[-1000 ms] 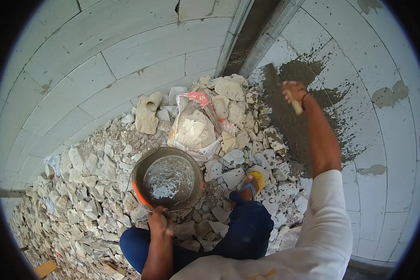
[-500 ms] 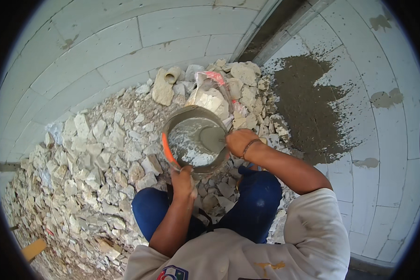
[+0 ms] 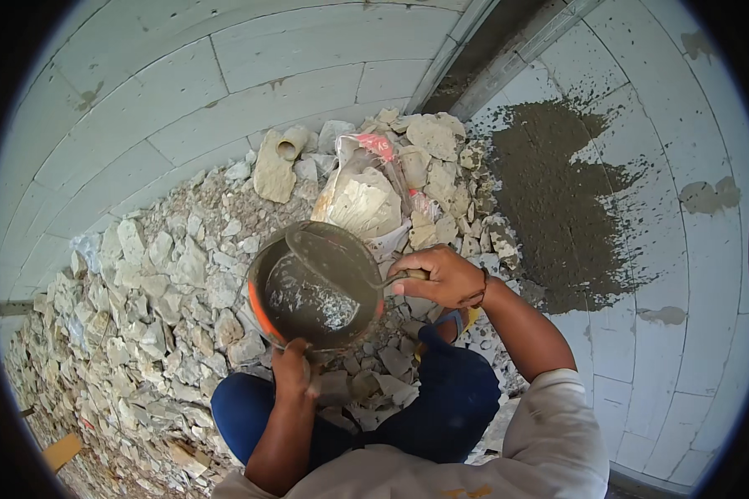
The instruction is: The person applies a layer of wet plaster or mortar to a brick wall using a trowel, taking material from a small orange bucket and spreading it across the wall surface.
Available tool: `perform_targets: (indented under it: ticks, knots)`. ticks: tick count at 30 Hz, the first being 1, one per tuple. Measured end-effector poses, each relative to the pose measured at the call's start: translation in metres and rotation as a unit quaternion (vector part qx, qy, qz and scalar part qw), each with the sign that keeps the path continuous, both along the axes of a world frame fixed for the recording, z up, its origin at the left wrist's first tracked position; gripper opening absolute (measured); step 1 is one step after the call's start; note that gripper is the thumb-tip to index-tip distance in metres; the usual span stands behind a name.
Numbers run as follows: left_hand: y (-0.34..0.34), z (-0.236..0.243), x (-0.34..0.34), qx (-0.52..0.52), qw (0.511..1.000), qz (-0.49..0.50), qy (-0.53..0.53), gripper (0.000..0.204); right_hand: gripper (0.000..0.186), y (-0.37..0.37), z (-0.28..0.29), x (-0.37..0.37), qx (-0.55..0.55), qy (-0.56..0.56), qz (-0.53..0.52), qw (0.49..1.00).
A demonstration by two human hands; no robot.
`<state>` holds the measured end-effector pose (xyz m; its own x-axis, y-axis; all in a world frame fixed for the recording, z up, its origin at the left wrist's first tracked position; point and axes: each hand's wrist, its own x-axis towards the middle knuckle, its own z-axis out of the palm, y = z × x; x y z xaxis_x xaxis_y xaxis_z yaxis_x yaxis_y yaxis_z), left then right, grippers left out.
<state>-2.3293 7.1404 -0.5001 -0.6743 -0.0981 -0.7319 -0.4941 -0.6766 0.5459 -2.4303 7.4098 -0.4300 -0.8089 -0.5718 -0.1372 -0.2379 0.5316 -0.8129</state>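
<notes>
My left hand is closed on the near rim of a round bucket, which is mortar-smeared with an orange stripe on its side. Grey, wet mortar lies inside, with paler streaks on its surface. In my right hand is the handle of a trowel. Its mortar-coated blade, with a rounded end, lies tilted across the far right part of the bucket's mouth. The mortar beneath the blade is partly hidden.
Broken rubble covers the ground around my knees. A torn plastic bag sits beyond the bucket. Pale block walls rise ahead and at right, the right one bearing a dark patch of fresh mortar. A metal-edged gap parts them.
The bucket has shifted left and nearer to me in the picture. My right hand has turned the trowel, and its blade has risen from inside the bucket to its far rim.
</notes>
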Motion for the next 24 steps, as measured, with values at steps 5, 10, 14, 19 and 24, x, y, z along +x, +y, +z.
perform_targets:
  ticks: [5,10,14,19,24]
  knots:
    - [0.02,-0.003,0.004,-0.072,0.996,-0.017,-0.055,0.044,0.024,0.13,-0.067,-0.099,-0.179,-0.396,-0.166,0.885]
    - [0.048,0.03,0.004,-0.048,0.993,0.01,-0.106,0.041,0.027,0.261,-0.016,-0.213,-0.031,-0.108,-0.568,0.816]
    - [0.081,0.079,-0.01,-0.049,0.994,-0.009,-0.101,0.041,0.032,0.265,0.095,-0.2,0.007,0.013,-0.385,0.923]
    - [0.139,0.181,-0.041,-0.031,0.998,-0.011,-0.053,0.049,0.033,0.204,0.202,-0.101,0.356,-0.108,0.045,0.927]
    - [0.197,0.295,-0.063,-0.052,0.998,-0.041,-0.015,0.053,0.027,0.16,0.251,-0.061,0.427,-0.1,0.045,0.898]
